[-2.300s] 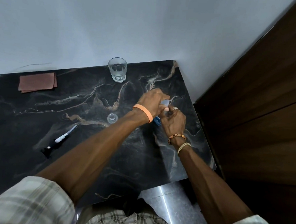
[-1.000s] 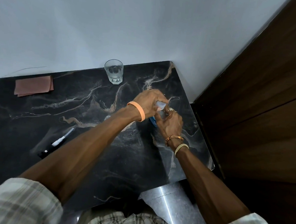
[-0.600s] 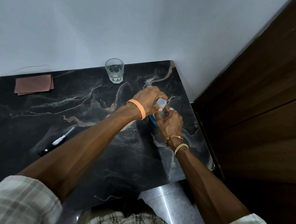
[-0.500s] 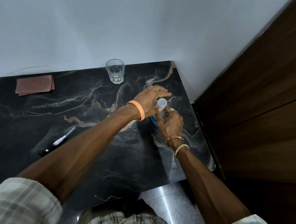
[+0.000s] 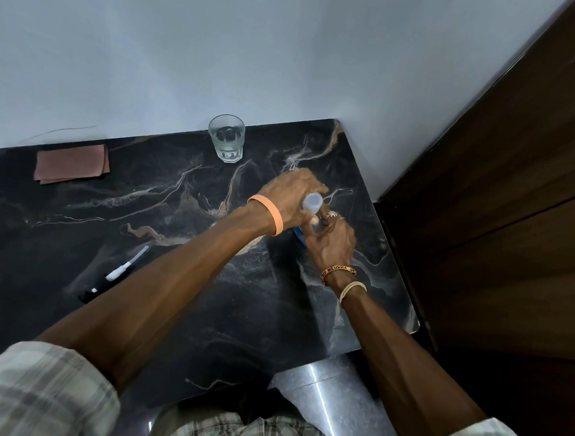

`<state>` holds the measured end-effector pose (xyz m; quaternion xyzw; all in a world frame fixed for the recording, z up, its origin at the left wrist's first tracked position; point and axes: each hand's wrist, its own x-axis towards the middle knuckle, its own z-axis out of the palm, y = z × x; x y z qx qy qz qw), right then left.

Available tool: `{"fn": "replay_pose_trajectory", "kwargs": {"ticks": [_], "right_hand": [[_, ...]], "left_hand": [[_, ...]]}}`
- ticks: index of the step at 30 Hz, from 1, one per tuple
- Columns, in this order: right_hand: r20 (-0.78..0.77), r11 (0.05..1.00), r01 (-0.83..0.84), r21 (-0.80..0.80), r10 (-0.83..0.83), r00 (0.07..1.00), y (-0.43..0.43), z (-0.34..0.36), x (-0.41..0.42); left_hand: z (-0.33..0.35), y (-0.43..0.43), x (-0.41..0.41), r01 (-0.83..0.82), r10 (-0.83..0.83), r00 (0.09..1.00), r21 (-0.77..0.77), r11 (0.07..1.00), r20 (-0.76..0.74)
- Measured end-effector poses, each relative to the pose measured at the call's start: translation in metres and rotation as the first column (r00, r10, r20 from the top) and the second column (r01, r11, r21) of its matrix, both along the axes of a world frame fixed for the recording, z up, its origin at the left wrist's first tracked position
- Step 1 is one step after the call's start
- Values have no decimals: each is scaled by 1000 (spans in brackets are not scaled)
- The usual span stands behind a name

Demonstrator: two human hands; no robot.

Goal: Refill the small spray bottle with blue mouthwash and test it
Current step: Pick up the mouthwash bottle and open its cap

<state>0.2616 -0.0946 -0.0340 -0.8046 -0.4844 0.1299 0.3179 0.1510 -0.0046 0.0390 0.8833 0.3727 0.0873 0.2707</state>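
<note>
Meanwhile, left hand (image 5: pixel 292 198) gripped pale cap (image 5: pixel 312 203) from above; right hand (image 5: pixel 330 241) clasped blue mouthwash bottle (image 5: pixel 299 234) directly beneath, upright on marble counter (image 5: pixel 146 210). Spray bottle itself not identifiable; loose sprayer (image 5: pixel 115 277) well left.

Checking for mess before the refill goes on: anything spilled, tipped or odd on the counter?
No spill visible. The glass stands upright by the wall. Only loose item: the spray pump lies flat on the marble counter, apart from both hands, which hide the blue bottle.
</note>
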Motion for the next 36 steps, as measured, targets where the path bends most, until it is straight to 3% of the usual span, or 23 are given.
{"fn": "replay_pose_trajectory", "kwargs": {"ticks": [3, 7, 10, 15, 20, 25, 28, 33, 36], "right_hand": [[30, 1000, 12, -18, -12, 999, 0, 0, -2], [28, 1000, -2, -13, 3, 1000, -1, 1, -5], [8, 1000, -6, 1, 6, 1000, -2, 0, -3], [21, 999, -2, 32, 1, 1000, -1, 0, -5], [18, 999, -20, 49, 19, 1000, -2, 0, 0], [7, 999, -10, 47, 10, 1000, -1, 0, -2], [22, 1000, -29, 6, 29, 999, -1, 1, -1], [22, 1000, -14, -20, 14, 1000, -1, 0, -2], [7, 999, -27, 19, 27, 1000, -2, 0, -1]], "left_hand": [[-1, -2, -3, 55, -55, 998, -5, 998, 18], [1, -1, -3, 5, -2, 998, 43, 999, -58], [-2, -4, -5, 38, -38, 999, -20, 999, 7], [-3, -2, -4, 15, -12, 999, 63, 998, -40], [-7, -4, -5, 38, -38, 998, 3, 999, 40], [-3, 0, -4, 6, -6, 1000, 45, 999, 0], [-2, -2, -4, 35, -34, 999, -9, 999, 39], [-3, 1, -2, -8, 10, 999, 39, 999, -51], [-5, -1, -4, 22, -22, 1000, -21, 1000, 4]]}}
